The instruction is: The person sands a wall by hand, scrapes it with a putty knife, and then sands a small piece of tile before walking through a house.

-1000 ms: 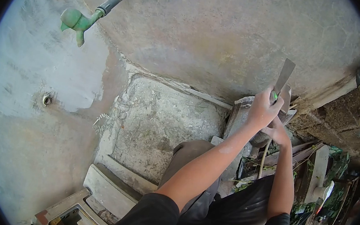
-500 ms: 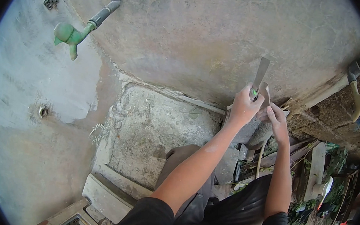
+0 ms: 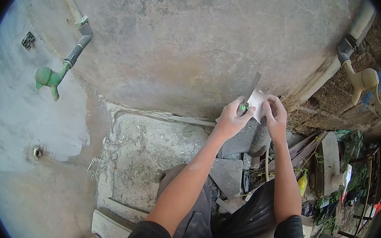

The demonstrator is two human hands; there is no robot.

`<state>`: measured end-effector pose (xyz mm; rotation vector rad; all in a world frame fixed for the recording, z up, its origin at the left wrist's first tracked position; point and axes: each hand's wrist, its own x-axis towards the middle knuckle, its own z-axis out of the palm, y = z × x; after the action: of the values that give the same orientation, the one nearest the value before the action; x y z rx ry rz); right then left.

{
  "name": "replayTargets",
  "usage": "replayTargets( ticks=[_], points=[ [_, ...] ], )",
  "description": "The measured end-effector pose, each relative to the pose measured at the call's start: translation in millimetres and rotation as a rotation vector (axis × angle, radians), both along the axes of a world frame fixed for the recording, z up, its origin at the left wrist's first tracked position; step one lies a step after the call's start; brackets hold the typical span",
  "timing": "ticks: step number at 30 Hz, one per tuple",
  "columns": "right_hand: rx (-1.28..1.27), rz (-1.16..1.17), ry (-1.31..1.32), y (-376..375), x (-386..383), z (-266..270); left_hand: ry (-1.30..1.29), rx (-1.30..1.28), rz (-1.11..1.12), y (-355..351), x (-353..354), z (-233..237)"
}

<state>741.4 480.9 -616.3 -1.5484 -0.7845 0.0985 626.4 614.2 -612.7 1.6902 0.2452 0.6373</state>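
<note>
My left hand [image 3: 232, 117] is closed around a putty knife, its thin grey blade [image 3: 254, 82] pointing up toward the wall. A bright green bit of its handle [image 3: 243, 107] shows between my fingers. My right hand [image 3: 275, 117] pinches the right side of a pale, creased sheet [image 3: 257, 102] that looks like paper. The sheet's left edge meets the fingertips of my left hand, just in front of the blade. Both hands are held close together, and the rest of the knife's handle is hidden in my grip.
A stained plaster wall [image 3: 169, 57] rises ahead. On the left is a green tap [image 3: 47, 77], on the right a beige tap [image 3: 363, 81]. Below lies a rough concrete floor basin [image 3: 145, 137]. Boards [image 3: 330, 164], rubble and a yellow bottle [image 3: 302, 183] lie at right.
The view has shifted, so the taps and basin sit differently in it. The sheet has turned from its edge to show its pale face, and both hands have drawn closer around it.
</note>
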Motion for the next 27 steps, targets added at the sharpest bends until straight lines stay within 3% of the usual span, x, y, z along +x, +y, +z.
replayTargets(
  ticks=[6,11,27],
  points=[
    [-0.2,0.083,-0.008,-3,-10,7,0.069,-0.231,-0.036,7,-1,-8],
    [-0.198,0.031,-0.099,-5,-8,10,0.129,-0.494,-0.068,8,-8,9],
    [-0.08,0.081,0.092,-3,8,0,0.152,-0.483,-0.087,16,-16,7]
  ],
)
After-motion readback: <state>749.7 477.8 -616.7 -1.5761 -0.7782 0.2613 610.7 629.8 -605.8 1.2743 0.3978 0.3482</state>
